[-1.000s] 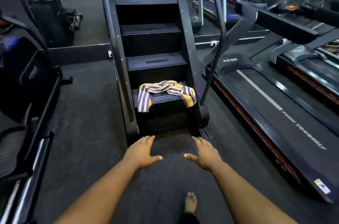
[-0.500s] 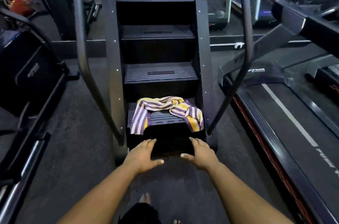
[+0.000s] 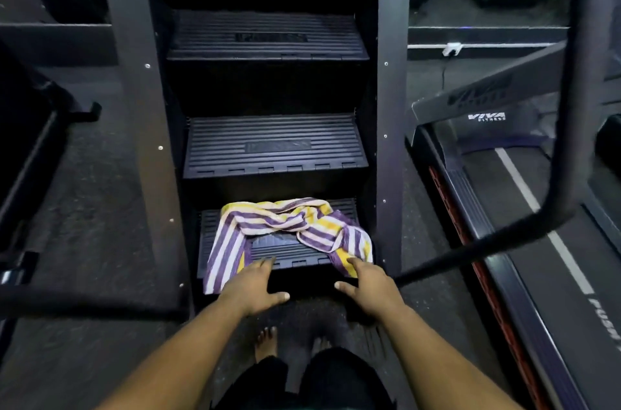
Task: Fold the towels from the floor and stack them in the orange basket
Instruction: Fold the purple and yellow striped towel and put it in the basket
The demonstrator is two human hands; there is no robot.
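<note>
Where both hands reach, striped towel (image 3: 289,228) crumpled crosswise, ends overhanging step (image 3: 285,253)

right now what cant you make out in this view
- Orange basket: not in the head view at all.
- Striped towel: bunched on the bottom step, so its full size and any folds underneath are hidden.
- Left hand and right hand: open at the towel's hanging ends; whether the fingertips touch the cloth is unclear.
- Other towels: none in view; dark floor and frame edges cut off the surroundings.
- Stepper's top: cut off by the upper edge.
</note>
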